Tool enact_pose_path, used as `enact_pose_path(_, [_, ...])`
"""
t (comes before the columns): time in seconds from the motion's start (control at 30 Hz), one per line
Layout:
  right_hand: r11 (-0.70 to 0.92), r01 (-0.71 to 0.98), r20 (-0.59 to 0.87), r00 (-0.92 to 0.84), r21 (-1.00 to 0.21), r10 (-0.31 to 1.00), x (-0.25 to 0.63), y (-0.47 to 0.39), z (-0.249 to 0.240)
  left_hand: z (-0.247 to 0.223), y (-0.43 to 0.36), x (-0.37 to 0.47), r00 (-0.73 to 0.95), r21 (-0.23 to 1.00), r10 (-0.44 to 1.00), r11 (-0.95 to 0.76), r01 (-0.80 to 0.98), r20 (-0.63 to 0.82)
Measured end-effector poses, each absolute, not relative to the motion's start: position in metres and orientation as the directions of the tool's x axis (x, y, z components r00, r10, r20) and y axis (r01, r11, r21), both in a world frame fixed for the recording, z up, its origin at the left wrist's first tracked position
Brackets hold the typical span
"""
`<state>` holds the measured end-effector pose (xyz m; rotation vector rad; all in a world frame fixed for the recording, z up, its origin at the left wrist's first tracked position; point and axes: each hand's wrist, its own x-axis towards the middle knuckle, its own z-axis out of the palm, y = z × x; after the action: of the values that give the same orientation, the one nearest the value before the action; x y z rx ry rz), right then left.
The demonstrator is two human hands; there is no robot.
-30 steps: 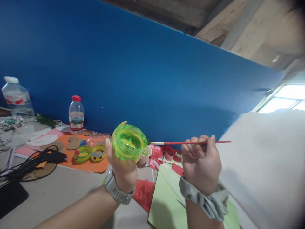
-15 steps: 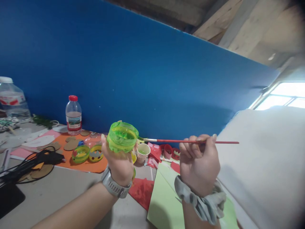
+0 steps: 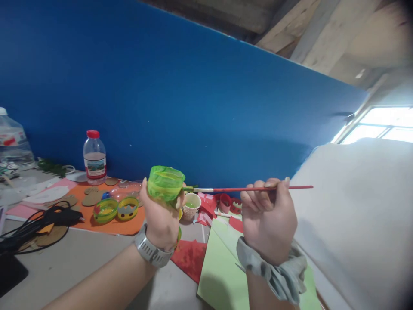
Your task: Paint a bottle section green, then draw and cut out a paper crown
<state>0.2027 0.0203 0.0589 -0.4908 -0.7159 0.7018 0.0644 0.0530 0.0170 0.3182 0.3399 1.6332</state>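
Note:
My left hand (image 3: 162,215), with a grey watch on its wrist, holds up a translucent green-yellow ring-shaped piece (image 3: 165,183). My right hand (image 3: 269,215) pinches a long red paintbrush (image 3: 235,189) held level. The brush's bristles meet the right side of the green piece, by the left fingers. Just behind and below the brush stands a paper cup (image 3: 191,206) with green liquid inside. Two green and yellow rings, one with a crown shape (image 3: 127,209), lie on an orange sheet (image 3: 125,227) to the left.
A red-capped bottle (image 3: 94,158) and a larger bottle (image 3: 14,142) stand at the left, near black cables (image 3: 48,219). Green sheets (image 3: 219,262), red paper (image 3: 190,258) and red rings (image 3: 225,202) lie at the right. A blue panel (image 3: 193,94) rises behind.
The green piece has been turned and tilted in my left hand, so less of its inside shows. The brush is still against its right side. The view has shifted slightly.

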Motion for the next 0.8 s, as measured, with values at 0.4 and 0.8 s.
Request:
enact_pose_path(0.4, [0.739, -0.322, 0.411, 0.668, -0.592, 0.62, 0.229, 0.008, 0.075, 0.008, 0.048, 0.061, 0.552, 0.051, 0.799, 0.557, -0.829, 0.239])
enact_pose_path(0.8, [0.792, -0.138, 0.529, 0.675, -0.595, 0.515, 0.225, -0.011, 0.082, 0.018, 0.044, 0.071, 0.321, 0.431, 0.933, 0.226, -0.874, 0.161])
